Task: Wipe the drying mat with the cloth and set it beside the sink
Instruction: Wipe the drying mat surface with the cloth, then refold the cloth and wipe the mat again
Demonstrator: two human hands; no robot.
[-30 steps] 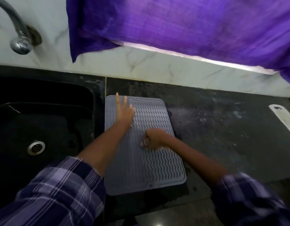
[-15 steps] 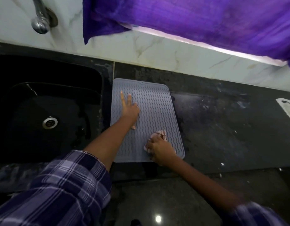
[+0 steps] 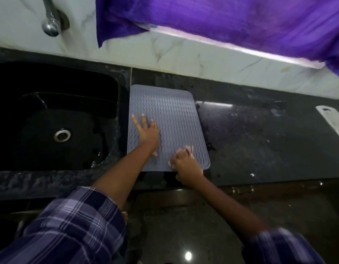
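The dark stone table (image 3: 260, 149) runs beneath a marble backsplash, with a purple curtain (image 3: 222, 21) hanging above it. A black sink (image 3: 56, 119) is set into the left portion, and a chrome tap (image 3: 50, 23) projects from the wall above it. The grey drying mat (image 3: 170, 115), ribbed with wavy ridges, lies flat on the table just beside the sink's right rim, its near edge close to the table front. The left hand (image 3: 147, 132) rests palm-down on the mat's left half with fingers spread, pinning the mat in place. The right hand (image 3: 183, 162) is closed around a bunched pale cloth (image 3: 189, 149) at the mat's near right corner, the cloth touching the mat surface. The step in hand appears to be wiping. To do it well, the left hand should maintain downward pressure so the flexible mat does not slide or buckle, while the cloth travels along the ridge direction to clear the grooves. The far half likely requires coverage before final placement. A white object (image 3: 330, 119) lies well apart at the right.
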